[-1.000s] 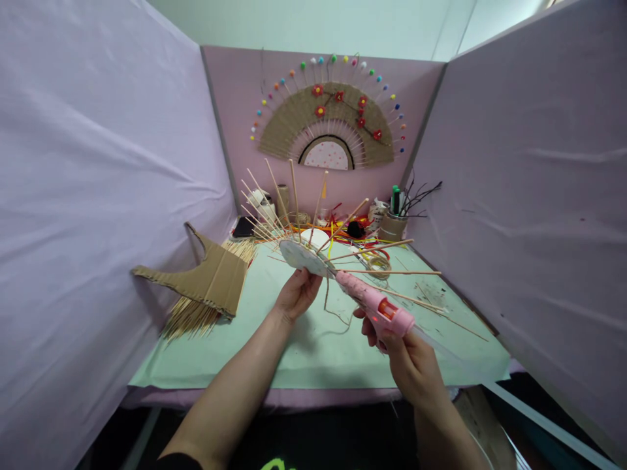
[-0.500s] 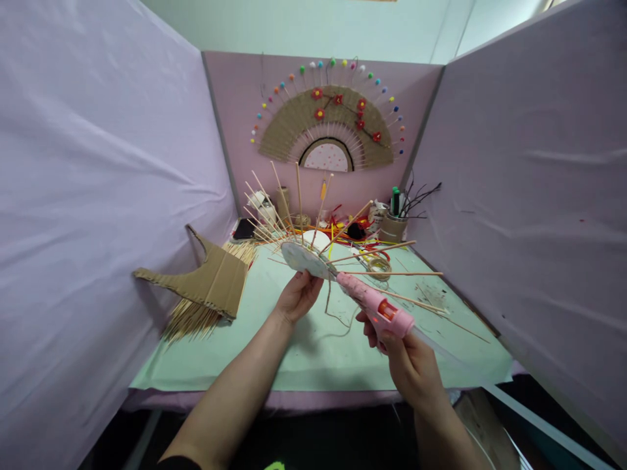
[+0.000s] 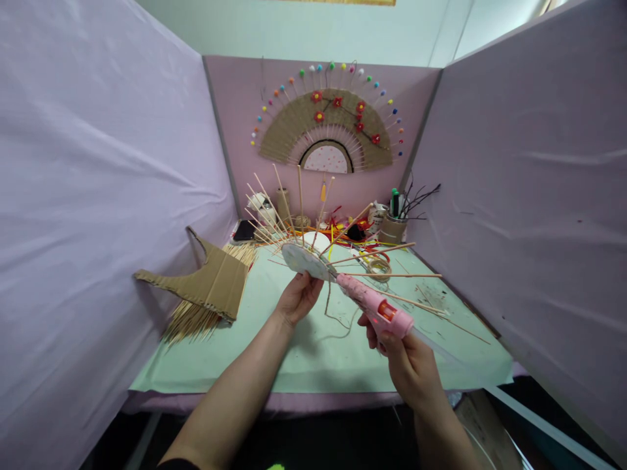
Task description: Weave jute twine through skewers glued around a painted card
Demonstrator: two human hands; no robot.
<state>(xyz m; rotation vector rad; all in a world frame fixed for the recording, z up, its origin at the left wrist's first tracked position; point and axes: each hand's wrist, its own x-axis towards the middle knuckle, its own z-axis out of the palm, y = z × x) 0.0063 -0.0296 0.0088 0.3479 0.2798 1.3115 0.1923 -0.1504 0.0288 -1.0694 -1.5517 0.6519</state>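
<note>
My left hand (image 3: 300,297) grips the lower edge of a pale half-round piece (image 3: 301,260), holding it above the table. Thin wooden sticks (image 3: 300,202) fan out from the piece to the left, upward and to the right. In my right hand (image 3: 409,365) is a pink hot glue gun (image 3: 375,305), its nozzle at the right end of the pale piece, by the stick bases. Whether the nozzle touches it, I cannot tell. A clear glue stick (image 3: 438,352) juts from the gun's back. Below the piece hangs a length of twine (image 3: 337,318).
On the left, a cut cardboard piece (image 3: 220,281) lies over a bundle of sticks (image 3: 191,323). A decorated fan (image 3: 284,134) hangs on the back panel. Twine rolls (image 3: 379,269), colourful pipe cleaners and a can (image 3: 393,230) with twigs stand at the back. Fabric walls (image 3: 529,196) enclose both sides.
The view has tilted up very slightly. Both hands, the glue gun and the pale piece keep nearly the same positions.
</note>
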